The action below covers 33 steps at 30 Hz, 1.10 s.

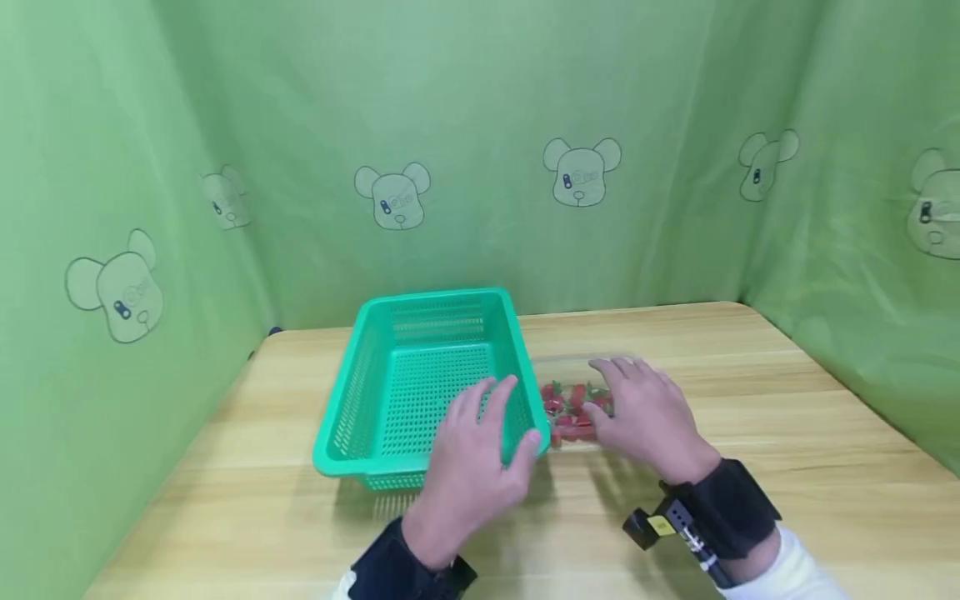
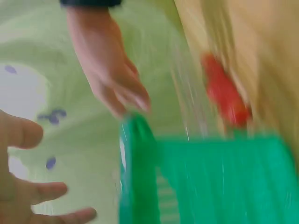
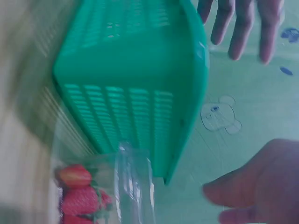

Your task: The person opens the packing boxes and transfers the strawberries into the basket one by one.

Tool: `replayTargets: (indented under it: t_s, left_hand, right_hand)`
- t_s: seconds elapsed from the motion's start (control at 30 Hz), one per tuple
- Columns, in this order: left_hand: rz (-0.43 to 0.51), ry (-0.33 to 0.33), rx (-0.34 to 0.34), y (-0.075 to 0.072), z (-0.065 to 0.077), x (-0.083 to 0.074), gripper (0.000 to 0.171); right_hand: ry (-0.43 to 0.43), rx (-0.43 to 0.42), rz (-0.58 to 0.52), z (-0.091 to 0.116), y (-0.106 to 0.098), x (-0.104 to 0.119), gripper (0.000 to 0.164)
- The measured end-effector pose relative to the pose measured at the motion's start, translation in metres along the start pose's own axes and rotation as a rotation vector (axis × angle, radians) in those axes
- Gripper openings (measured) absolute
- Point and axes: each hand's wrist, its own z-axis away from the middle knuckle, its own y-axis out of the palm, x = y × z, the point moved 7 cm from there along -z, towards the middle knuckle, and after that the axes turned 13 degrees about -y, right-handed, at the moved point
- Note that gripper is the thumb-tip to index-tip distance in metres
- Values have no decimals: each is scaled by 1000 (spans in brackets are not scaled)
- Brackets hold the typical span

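Observation:
A green plastic basket [image 1: 435, 392] with perforated walls stands upright on the table, with nothing visible in it. To its right is a clear plastic box [image 3: 133, 186] of red strawberries [image 1: 577, 400] with green leaves, partly hidden in the head view. My left hand [image 1: 480, 462] hovers at the basket's near right corner, fingers spread and bent slightly, holding nothing. Above the right part of the box is my right hand [image 1: 652, 412], thumb and fingers apart. The right wrist view shows its thumb [image 3: 243, 186] away from the box. Motion blurs the left wrist view.
Light wooden table [image 1: 750, 400] lies under everything. Green curtains [image 1: 480, 83] with bear-head prints enclose its back and both sides. Each wrist wears a black band [image 1: 727, 508] with a small device.

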Motion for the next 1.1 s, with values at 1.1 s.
replayTargets:
  t_s: [1.1]
  left_hand:
    - [1407, -1000, 360, 186, -14, 9, 37]
  right_hand:
    - [-102, 94, -146, -9, 47, -34, 43]
